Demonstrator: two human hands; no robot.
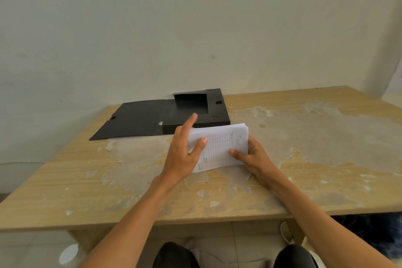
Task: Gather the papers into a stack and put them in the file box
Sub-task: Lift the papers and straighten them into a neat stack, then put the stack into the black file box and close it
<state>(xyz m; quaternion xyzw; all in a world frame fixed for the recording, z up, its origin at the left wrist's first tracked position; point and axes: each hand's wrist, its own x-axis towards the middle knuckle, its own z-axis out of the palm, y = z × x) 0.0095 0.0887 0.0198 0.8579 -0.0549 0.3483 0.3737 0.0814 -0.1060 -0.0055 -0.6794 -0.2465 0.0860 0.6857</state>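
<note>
A stack of white papers [221, 148] with a printed table on the top sheet stands tilted on its lower edge at the middle of the table. My left hand [185, 152] holds its left side, thumb on the front sheet and index finger stretched upward. My right hand [252, 156] grips its right side, thumb on the front. Just behind the papers lies the black file box [217, 115], open, with its lid [134, 119] folded out flat to the left.
The worn wooden table [315, 148] has peeling veneer and stands against a pale wall. My knees [176, 254] show below the near edge. A white round object [68, 253] lies on the floor at lower left.
</note>
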